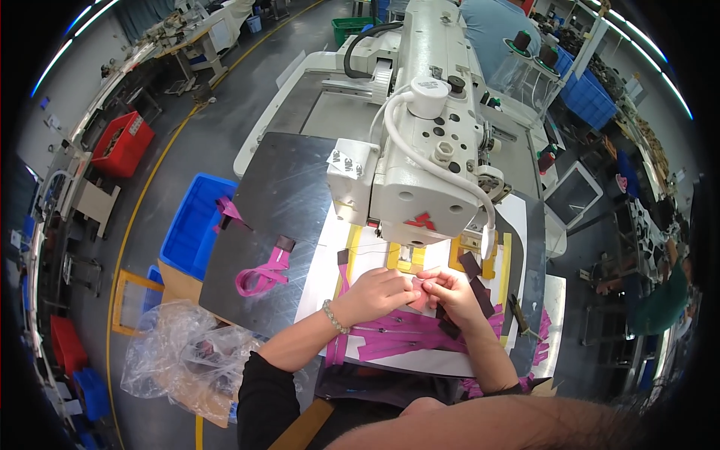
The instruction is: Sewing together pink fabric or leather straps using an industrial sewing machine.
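Both hands meet just in front of the sewing machine's head (427, 191). My left hand (377, 292), with a beaded bracelet at the wrist, has its fingers closed on a small dusky pink piece (420, 294). From the other side my right hand (454, 295) pinches the same piece; its material is too small to make out. Below them, magenta zipper strips (401, 337) lie side by side across a white sheet (315, 296). Dark brown rectangular patches (480, 294) lie beside my right hand. A yellow clamp frame (407, 257) sits under the machine head.
Thread snips (519, 315) lie at the right. A looped magenta strip (264, 277) with a dark end rests on the grey table (247, 202). Beyond its left edge stand a blue bin (191, 225) and clear plastic wrapping (172, 360). Another person (491, 34) is behind the machine.
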A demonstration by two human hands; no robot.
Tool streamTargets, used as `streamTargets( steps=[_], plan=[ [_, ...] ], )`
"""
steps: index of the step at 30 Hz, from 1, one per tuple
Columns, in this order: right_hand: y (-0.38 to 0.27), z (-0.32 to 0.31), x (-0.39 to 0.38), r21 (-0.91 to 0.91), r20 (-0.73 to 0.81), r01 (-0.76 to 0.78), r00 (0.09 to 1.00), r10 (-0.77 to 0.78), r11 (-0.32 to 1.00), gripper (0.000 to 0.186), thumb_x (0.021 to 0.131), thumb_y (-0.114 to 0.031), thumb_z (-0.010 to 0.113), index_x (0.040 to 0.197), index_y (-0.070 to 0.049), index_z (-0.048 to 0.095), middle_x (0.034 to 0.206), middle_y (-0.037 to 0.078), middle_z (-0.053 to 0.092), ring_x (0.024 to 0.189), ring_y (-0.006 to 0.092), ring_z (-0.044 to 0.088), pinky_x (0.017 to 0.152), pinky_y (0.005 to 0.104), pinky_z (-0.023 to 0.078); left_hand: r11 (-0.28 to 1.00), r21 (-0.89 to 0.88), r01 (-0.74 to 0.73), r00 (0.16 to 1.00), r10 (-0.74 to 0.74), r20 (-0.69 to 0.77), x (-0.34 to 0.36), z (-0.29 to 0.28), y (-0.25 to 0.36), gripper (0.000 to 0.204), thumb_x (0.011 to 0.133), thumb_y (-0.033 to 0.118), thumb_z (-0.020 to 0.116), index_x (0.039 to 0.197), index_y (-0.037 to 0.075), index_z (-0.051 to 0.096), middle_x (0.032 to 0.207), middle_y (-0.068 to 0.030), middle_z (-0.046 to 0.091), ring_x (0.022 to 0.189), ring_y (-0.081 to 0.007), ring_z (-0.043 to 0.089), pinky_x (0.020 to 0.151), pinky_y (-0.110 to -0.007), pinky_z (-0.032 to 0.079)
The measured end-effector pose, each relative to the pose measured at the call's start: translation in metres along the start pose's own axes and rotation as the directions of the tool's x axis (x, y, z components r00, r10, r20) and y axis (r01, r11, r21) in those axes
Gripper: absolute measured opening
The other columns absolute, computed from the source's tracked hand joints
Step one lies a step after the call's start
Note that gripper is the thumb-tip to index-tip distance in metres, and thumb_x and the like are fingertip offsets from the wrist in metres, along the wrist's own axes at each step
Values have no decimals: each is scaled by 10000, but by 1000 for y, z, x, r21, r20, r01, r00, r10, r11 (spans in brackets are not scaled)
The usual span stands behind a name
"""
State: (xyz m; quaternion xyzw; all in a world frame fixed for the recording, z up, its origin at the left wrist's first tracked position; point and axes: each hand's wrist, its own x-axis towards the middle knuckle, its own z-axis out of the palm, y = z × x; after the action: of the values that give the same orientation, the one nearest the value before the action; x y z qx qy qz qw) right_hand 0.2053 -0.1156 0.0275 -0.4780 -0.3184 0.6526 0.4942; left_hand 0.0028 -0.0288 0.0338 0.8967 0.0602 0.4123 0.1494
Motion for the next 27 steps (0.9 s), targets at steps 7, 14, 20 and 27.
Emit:
streamTargets(
  steps=[7, 14, 20, 27],
  plan=[
    [-5, 2, -3, 164, 56, -133, 991, 125, 977, 187, 849, -64, 691, 1013, -7, 621, 816, 39, 650, 564, 49, 540, 492, 185, 404, 1000, 24, -17, 999, 16, 49, -3, -1, 1, 248, 728, 115, 679, 973, 155, 677, 780, 22, 507, 721, -148, 548, 618, -296, 453],
    [-1, -6, -2, 9, 0, 42, 999, -42, 999, 111, 829, -43, 711, 877, -16, 615, 738, 41, 647, 551, 54, 544, 503, 189, 426, 962, -193, 191, 981, -179, 78, -1, 4, 2, 288, 727, 86, 730, 992, 191, 687, 822, 3, 520, 729, -158, 543, 611, -290, 455],
    [2, 0, -4, -174, -58, 195, 976, -208, 965, 60, 824, 48, 679, 856, 29, 632, 778, 62, 668, 614, 69, 593, 545, 194, 466, 777, -456, 434, 901, -381, 208, -5, 10, 3, 195, 768, 96, 735, 960, 116, 706, 920, -41, 574, 824, -179, 600, 723, -282, 522],
    [9, 11, -5, -281, -94, 314, 931, -352, 907, 63, 825, 69, 665, 882, 45, 654, 800, 74, 678, 676, 84, 627, 606, 209, 507, 643, -523, 560, 824, -496, 272, 1, 4, 13, 112, 783, 110, 740, 858, 48, 685, 975, -68, 613, 823, -201, 642, 710, -302, 529]
  ],
)
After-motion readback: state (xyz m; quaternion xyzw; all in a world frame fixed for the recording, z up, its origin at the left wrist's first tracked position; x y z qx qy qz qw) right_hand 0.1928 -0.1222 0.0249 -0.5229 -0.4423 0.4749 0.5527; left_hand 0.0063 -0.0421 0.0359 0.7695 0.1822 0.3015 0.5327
